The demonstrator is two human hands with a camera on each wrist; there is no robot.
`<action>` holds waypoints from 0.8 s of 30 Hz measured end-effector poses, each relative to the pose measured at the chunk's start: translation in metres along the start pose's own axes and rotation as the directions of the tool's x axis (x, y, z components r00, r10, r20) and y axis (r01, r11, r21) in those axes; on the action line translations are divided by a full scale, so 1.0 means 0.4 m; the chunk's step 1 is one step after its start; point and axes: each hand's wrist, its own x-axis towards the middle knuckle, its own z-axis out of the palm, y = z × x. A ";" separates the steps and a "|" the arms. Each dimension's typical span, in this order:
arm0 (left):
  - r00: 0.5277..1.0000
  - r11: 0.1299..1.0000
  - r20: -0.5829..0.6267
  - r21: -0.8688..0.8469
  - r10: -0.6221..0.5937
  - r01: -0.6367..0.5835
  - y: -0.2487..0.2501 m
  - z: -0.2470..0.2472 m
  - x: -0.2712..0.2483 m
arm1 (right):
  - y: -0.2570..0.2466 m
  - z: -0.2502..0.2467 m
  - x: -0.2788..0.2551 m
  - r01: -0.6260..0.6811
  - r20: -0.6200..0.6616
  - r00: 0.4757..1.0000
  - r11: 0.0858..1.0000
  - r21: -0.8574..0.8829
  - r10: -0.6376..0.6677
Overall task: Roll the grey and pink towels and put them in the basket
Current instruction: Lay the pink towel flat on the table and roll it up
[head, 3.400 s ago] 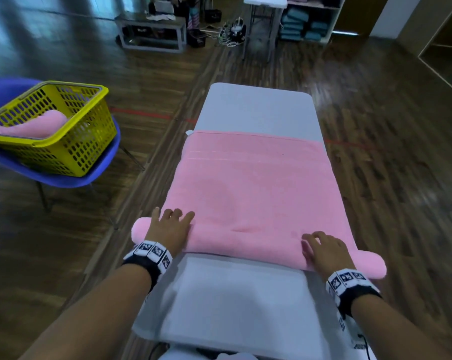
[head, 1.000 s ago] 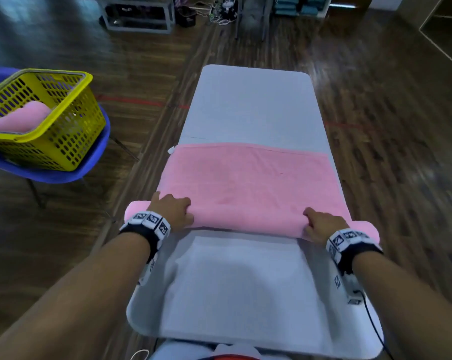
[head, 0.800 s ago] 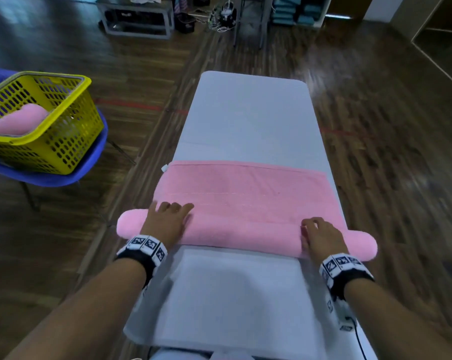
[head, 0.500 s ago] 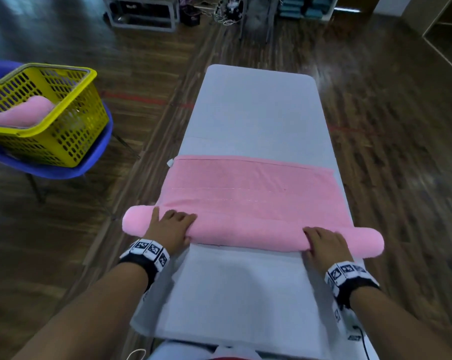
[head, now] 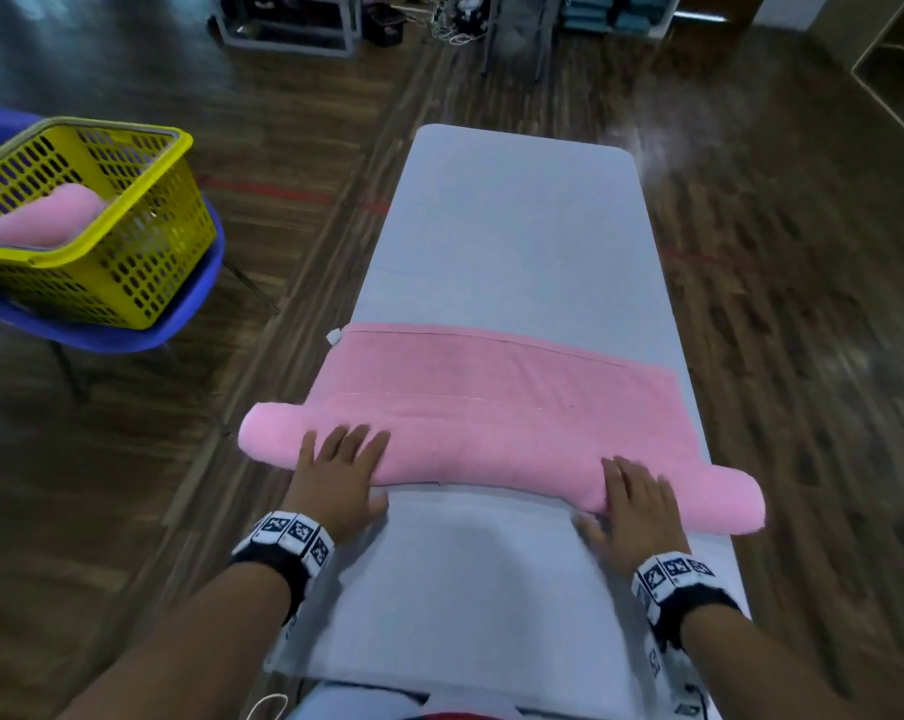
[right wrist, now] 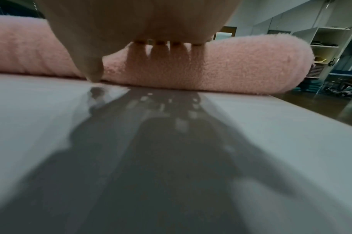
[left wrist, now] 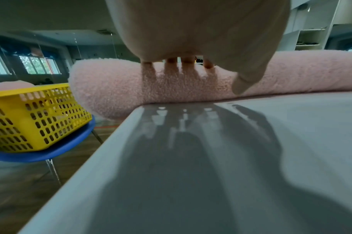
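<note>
the pink towel [head: 491, 407] is rolled further up, leaving a shorter flat part.

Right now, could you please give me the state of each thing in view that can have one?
pink towel: partly rolled on the table, far part still flat.
left hand: open, fingers flat on the roll.
right hand: open, fingers flat on the roll.
yellow basket: upright on a blue chair, holding a rolled pink towel.
</note>
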 end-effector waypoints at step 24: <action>0.998 0.998 -0.021 0.000 -0.064 0.064 -0.011 -0.038 0.050 | 0.006 -0.055 0.077 0.003 0.093 0.996 0.999 -0.036 0.000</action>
